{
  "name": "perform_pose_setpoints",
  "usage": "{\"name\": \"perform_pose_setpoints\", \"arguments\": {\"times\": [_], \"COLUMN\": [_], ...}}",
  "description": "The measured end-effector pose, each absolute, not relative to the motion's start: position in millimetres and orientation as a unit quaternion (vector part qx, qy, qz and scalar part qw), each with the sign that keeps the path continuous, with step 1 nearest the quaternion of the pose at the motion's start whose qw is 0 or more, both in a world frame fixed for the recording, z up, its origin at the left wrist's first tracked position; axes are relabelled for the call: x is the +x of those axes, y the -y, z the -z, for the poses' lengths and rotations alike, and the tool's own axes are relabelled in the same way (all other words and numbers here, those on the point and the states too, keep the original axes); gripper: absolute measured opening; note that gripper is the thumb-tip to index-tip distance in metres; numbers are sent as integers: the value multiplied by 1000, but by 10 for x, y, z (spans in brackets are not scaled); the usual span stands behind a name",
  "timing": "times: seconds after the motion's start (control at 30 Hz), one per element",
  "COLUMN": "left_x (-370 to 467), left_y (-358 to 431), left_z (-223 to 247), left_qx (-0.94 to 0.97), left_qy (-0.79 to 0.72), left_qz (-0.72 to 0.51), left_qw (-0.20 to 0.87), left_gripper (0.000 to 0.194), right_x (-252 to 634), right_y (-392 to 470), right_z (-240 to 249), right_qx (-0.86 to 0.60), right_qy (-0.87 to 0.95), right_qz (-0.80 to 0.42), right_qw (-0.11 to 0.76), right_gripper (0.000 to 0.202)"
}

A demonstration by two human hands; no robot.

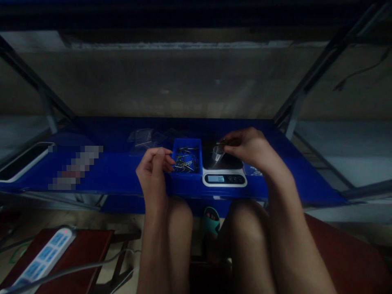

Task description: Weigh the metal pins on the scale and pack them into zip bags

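Observation:
A small clear plastic cup stands on the dark platform of a white digital scale, whose display is lit. Just over the cup's rim, my right hand is closed on several thin metal screws, their ends poking out from the fingertips. Left of the scale sits a blue bin with many loose long screws in it. At the bin's left wall is my left hand, its fingers half curled and apart, with nothing visible in them. Whether those fingertips touch the bin I cannot tell.
Clear plastic bags lie behind my left hand on the blue shelf. A white-edged tablet-like device is at the far left. Below, a power strip rests on a reddish-brown stool. Slanted metal posts flank the shelf.

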State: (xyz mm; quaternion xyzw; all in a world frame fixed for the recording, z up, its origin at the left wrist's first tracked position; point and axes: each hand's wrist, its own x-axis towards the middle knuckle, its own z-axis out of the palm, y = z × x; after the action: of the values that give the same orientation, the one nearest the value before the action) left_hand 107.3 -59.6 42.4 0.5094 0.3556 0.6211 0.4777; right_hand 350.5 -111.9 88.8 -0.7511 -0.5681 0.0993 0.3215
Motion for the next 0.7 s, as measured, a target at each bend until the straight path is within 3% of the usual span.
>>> {"name": "perform_pose_setpoints", "arguments": {"times": [0.2,0.7], "left_x": [1108,1099], "left_y": [632,631], "left_z": [-431,-427], "left_qx": [543,550], "left_qy": [-333,-321], "left_qz": [-605,-601], "left_qw": [478,483], "left_gripper": [25,24], "right_x": [3401,3408], "right_y": [1108,1122], "right_z": [-924,-941], "right_qx": [-760,-750], "right_qy": [584,574], "right_qz": [-81,-96], "right_qw": [275,314], "right_gripper": [21,20]}}
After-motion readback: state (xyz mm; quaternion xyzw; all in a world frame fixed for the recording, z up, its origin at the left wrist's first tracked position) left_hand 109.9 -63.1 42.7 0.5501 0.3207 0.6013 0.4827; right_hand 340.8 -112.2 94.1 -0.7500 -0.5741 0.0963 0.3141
